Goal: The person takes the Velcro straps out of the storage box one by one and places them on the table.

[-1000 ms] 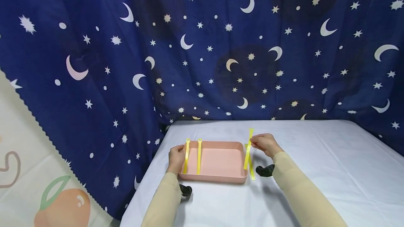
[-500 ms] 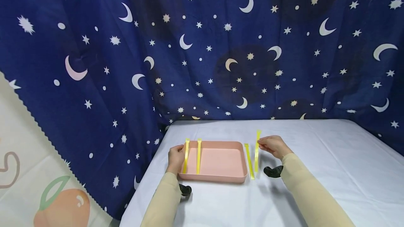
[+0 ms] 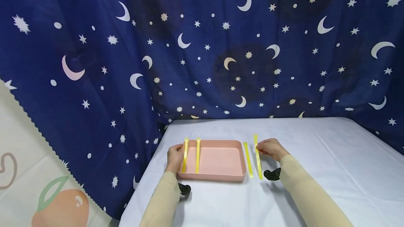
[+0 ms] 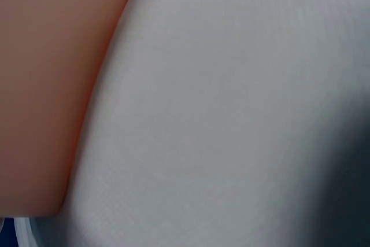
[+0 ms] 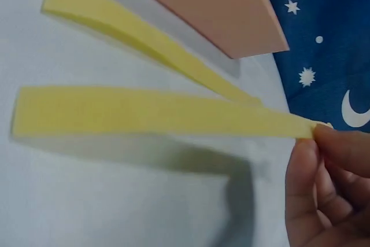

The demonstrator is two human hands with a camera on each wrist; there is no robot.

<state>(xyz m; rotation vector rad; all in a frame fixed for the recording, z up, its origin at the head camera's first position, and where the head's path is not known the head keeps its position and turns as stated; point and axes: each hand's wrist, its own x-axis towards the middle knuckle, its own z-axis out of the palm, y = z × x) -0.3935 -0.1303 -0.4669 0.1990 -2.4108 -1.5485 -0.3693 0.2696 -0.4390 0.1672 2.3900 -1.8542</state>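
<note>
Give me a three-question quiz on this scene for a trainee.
1. True or false: in the head view, the left grip is at the left end of the tray.
2. What does the right grip pinch?
A) the tray
B) a yellow strip
C) the curtain
3. How many yellow strips show in the head view?

Key: 1. True. 2. B. 3. Four.

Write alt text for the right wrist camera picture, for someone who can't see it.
A right hand pinches one end of a yellow strip over a white cloth. A second yellow strip lies beside it, nearer a pink tray, with a blue star-and-moon curtain at upper right.
</note>
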